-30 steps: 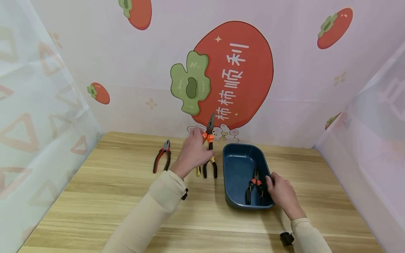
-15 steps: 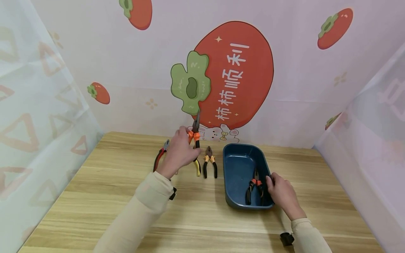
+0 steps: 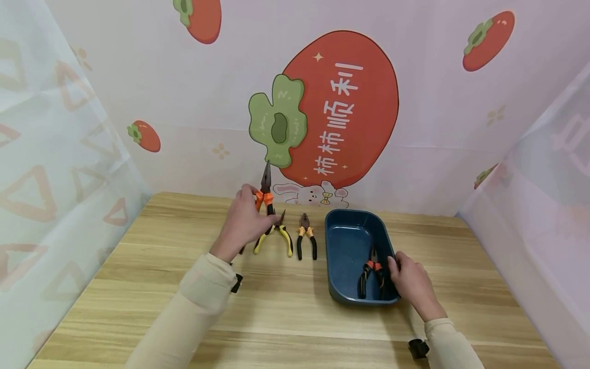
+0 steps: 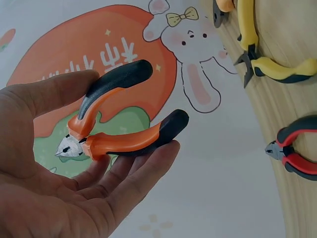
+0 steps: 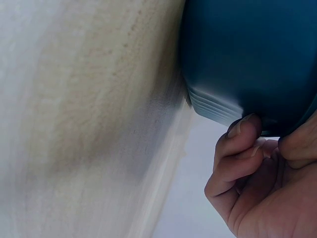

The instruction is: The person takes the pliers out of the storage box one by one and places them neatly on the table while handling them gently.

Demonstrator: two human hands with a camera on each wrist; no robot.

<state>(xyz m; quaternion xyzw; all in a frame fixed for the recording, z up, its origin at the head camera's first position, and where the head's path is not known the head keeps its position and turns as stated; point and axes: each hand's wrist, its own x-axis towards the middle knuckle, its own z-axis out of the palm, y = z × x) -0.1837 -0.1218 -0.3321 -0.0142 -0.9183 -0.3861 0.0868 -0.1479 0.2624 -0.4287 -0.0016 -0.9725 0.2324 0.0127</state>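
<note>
My left hand [image 3: 243, 221] holds long-nose pliers [image 3: 266, 178] with orange and black handles above the back of the table, nose pointing up. In the left wrist view the spread pliers handles [image 4: 130, 142] lie between thumb and fingers. My right hand [image 3: 412, 281] grips the right rim of a dark blue plastic bin [image 3: 341, 256]; in the right wrist view its fingers [image 5: 237, 163] curl at the bin's edge. Inside the bin lie orange and black pliers [image 3: 368, 265]. Yellow and black pliers [image 3: 287, 239] lie just right of my left hand.
Pliers with black and light-orange handles [image 3: 299, 248] lie between the yellow pair and the bin. Red and black pliers [image 4: 297, 161] show in the left wrist view, mostly hidden by my left hand in the head view. A printed backdrop [image 3: 415, 174] rises behind the wooden table [image 3: 295, 328].
My left hand has moved left with the long-nose pliers, uncovering the yellow pliers and covering most of the red pair. My right hand and the bin have stayed in place.
</note>
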